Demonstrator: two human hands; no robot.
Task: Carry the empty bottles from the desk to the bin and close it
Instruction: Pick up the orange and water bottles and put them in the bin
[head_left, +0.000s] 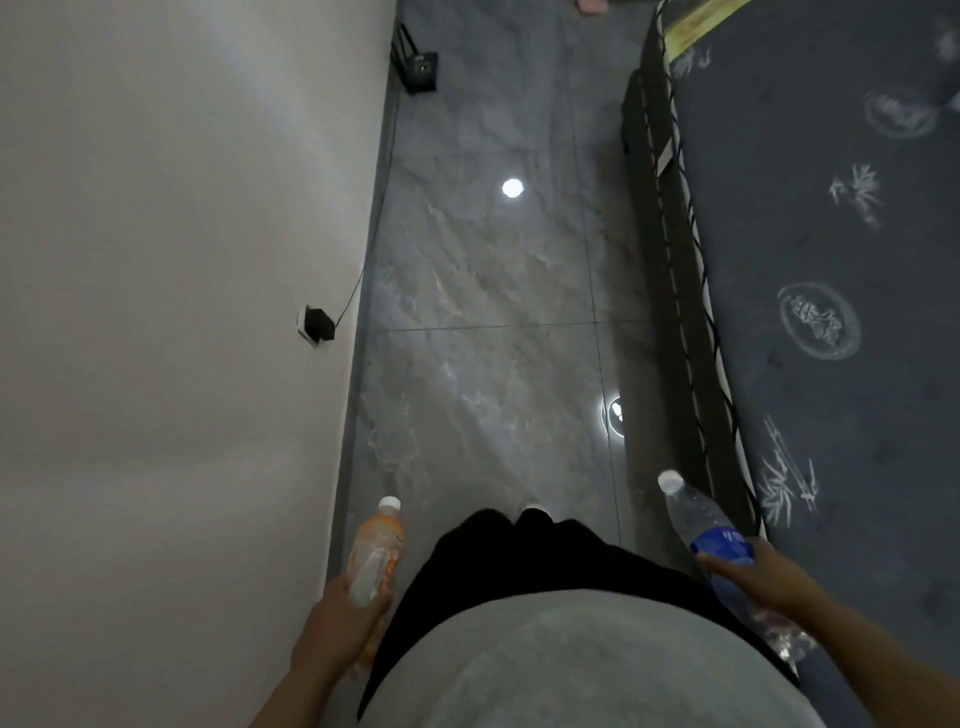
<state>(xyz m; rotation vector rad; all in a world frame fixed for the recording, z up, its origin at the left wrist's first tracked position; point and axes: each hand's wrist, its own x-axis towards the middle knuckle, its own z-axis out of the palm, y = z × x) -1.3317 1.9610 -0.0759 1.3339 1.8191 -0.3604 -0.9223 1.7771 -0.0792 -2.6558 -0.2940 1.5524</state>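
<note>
Grey marble-look tile floor (483, 291), glossy. Black router (420, 70) sits on it at far end against the wall (156, 260). Bed (831, 312) stands on it, opposite side from the wall.

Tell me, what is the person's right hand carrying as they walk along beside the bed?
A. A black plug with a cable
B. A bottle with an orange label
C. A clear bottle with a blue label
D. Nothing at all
C: the right hand grips a clear bottle with a blue label and a white cap, while the orange-labelled bottle is in the left hand.
</note>
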